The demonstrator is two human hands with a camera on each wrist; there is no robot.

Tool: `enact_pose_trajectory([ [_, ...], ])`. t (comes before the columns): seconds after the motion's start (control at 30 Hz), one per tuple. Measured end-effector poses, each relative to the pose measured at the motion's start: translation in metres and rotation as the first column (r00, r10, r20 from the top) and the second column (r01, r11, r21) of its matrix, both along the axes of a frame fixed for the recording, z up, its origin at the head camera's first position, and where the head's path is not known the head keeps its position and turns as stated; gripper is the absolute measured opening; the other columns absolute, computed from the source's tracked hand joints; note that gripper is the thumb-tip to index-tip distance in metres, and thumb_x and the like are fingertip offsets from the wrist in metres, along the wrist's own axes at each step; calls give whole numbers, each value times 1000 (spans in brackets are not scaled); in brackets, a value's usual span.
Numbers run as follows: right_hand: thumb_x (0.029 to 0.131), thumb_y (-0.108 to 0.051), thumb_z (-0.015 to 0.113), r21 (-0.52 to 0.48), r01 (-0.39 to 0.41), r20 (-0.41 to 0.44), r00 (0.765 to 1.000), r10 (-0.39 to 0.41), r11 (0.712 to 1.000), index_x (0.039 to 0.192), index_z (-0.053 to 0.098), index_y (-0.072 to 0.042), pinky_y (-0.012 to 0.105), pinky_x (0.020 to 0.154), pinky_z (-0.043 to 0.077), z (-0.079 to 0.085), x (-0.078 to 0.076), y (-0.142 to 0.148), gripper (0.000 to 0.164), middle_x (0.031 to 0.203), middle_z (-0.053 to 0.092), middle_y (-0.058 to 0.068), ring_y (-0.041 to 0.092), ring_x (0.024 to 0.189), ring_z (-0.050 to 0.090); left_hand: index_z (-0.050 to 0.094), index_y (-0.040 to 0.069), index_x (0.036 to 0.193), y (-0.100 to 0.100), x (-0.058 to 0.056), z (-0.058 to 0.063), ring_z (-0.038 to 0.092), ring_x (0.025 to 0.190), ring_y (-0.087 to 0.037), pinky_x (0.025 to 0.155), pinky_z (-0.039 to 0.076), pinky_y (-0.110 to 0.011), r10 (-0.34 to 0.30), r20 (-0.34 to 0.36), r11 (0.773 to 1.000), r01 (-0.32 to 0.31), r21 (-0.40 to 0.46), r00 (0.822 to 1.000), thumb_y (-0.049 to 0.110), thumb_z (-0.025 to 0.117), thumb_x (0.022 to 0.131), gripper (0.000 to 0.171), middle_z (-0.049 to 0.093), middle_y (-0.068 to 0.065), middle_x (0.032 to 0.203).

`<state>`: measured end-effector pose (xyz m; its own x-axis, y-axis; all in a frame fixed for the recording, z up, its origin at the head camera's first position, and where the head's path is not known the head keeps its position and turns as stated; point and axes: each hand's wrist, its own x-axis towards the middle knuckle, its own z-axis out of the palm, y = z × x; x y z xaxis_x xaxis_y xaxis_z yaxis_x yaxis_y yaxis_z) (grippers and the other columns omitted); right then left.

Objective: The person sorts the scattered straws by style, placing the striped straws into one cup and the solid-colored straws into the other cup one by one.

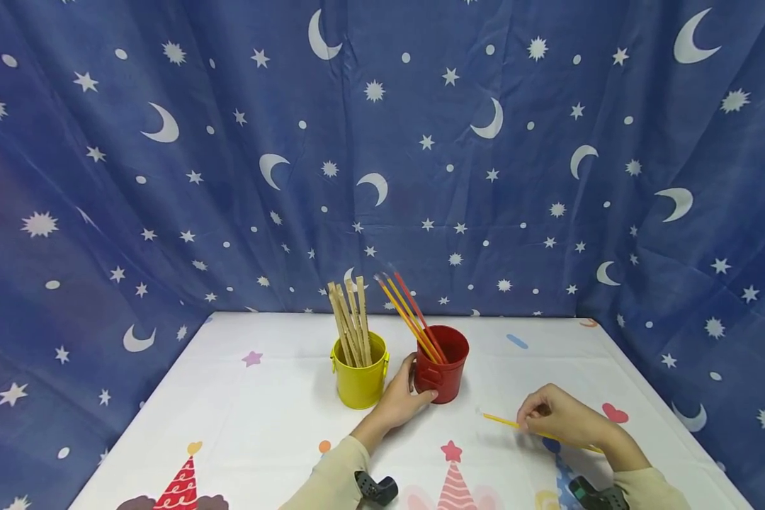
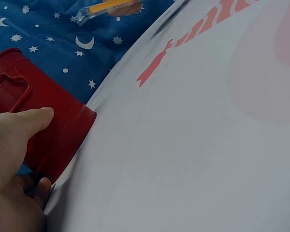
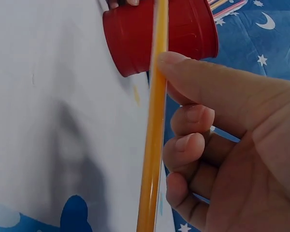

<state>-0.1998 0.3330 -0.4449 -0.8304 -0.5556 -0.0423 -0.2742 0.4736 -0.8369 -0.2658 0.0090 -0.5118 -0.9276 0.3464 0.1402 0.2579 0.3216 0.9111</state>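
My left hand grips a small red bucket low on its side. In the left wrist view the thumb lies across the bucket wall below a wire-shaped handle, and the fingers go round its base. Yellow and red straws in clear wrappers lean out of this bucket to the left. To the right of it, my right hand pinches a yellow straw between thumb and fingers, low over the table. The right wrist view shows that straw overlapping the red bucket behind.
A yellow bucket stands left of the red one, with several pale wooden sticks upright in it. The white table cloth has printed party hats and shapes. A blue moon-and-star curtain hangs behind and on both sides.
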Motion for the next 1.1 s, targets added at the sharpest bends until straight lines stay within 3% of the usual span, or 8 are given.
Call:
enact_pose_trajectory([
  [0.2, 92, -8, 71, 12, 51, -23, 998, -50, 999, 93, 75, 6, 17, 48, 33, 3, 1, -3, 15, 67, 42, -11, -3, 59, 40, 25, 7, 159, -1, 0, 1, 48, 141, -36, 110, 48, -55, -2, 5, 1000, 2, -4, 1000, 29, 74, 89, 88, 42, -19, 159],
  [0.6, 91, -7, 72, -17, 36, -139, 989, -38, 999, 91, 74, 6, 20, 46, 32, 6, 0, -4, 14, 68, 41, -12, -5, 59, 38, 27, 9, 159, -1, -1, 1, 47, 142, -35, 111, 47, -56, 1, 1, 1000, -1, 1, 1000, 29, 74, 89, 86, 43, -19, 158],
  [0.8, 92, -6, 70, 1, 83, -157, 984, -81, 997, 90, 74, 4, 20, 48, 35, 9, 1, -5, 11, 72, 47, -11, -3, 63, 42, 26, 9, 159, -1, 1, 2, 46, 143, -36, 112, 47, -56, 1, 14, 1000, -1, 1, 1000, 29, 74, 90, 87, 41, -20, 159],
  [1.1, 94, -9, 69, -17, 172, -269, 948, -170, 985, 94, 76, -1, 22, 54, 43, 26, 7, -3, 10, 74, 51, -11, 0, 66, 48, 25, 8, 160, -1, 2, 2, 43, 145, -37, 114, 45, -57, 2, 13, 1000, -2, 2, 1000, 29, 73, 90, 88, 40, -20, 160],
])
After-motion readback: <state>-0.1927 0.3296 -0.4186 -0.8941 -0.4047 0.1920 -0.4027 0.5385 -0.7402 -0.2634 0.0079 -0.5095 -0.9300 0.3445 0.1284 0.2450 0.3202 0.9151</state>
